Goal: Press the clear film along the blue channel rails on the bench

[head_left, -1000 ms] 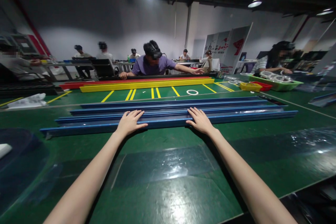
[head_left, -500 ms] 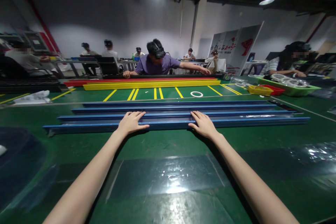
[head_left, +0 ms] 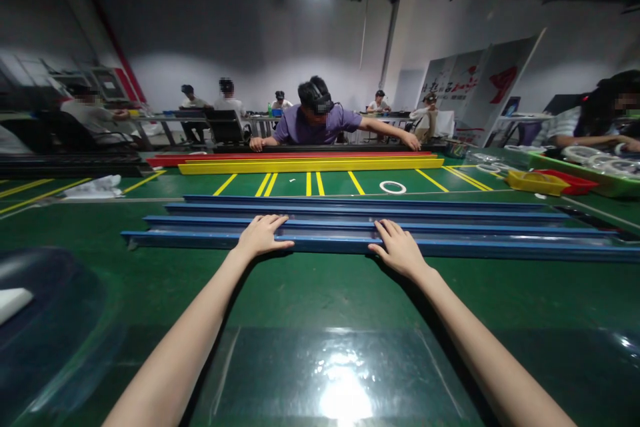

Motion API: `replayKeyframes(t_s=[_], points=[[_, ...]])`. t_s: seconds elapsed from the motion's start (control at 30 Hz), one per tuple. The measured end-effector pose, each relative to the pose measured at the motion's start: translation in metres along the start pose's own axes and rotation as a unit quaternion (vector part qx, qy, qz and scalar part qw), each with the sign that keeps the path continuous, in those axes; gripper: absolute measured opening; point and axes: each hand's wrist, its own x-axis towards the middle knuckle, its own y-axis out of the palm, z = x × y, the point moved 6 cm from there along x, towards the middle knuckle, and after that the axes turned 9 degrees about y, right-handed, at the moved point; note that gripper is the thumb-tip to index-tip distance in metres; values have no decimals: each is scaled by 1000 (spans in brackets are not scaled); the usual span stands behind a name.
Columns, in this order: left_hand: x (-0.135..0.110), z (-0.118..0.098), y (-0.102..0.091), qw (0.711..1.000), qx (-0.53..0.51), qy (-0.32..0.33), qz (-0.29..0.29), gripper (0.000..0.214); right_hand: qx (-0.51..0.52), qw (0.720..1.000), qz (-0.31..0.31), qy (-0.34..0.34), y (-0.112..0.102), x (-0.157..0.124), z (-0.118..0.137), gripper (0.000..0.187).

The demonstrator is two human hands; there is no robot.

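Observation:
Several long blue channel strips (head_left: 325,242) lie side by side across the green table in front of me. My left hand (head_left: 261,235) is on the nearest strip, left of its middle. Its fingers reach over the far edge, and the thumb lies along the near side. To the right, my right hand (head_left: 400,247) spans the same strip in a mirrored way, thumb on the near side and fingers over the top. Both hands hold this strip between thumb and fingers. The strip's right end runs out to the edge of the view.
Beyond lie yellow strips (head_left: 310,166) and red strips (head_left: 200,157), with a co-worker (head_left: 317,117) leaning over them. A white ring (head_left: 393,187) rests on the green table (head_left: 320,293). Yellow tray (head_left: 535,182), red tray (head_left: 575,181) and green tray (head_left: 613,180) stand right. Clear film (head_left: 280,373) covers the near table.
The view has turned slightly left, so most things appear further right. My hands stay on the nearest blue strip in much the same pose. The co-worker's outstretched hand is slightly lower.

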Motion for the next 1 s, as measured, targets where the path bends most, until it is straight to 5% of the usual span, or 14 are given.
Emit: replayKeyframes(t_s=[0.4,0.77,0.93,1.0], points=[[13,17,8,1000,-18,-5,8,76,5,1000,-5,2,8,18,5,62],[22,31,14,990,-101,-7,94,78,18,999,21,-16,-1,28,11,66],[58,29,5,983,-156,-79,57,56,44,997,55,-12,-11,58,1,52],[81,14,2,988,-147,-47,22,51,52,998,42,9,-11,73,-5,45]])
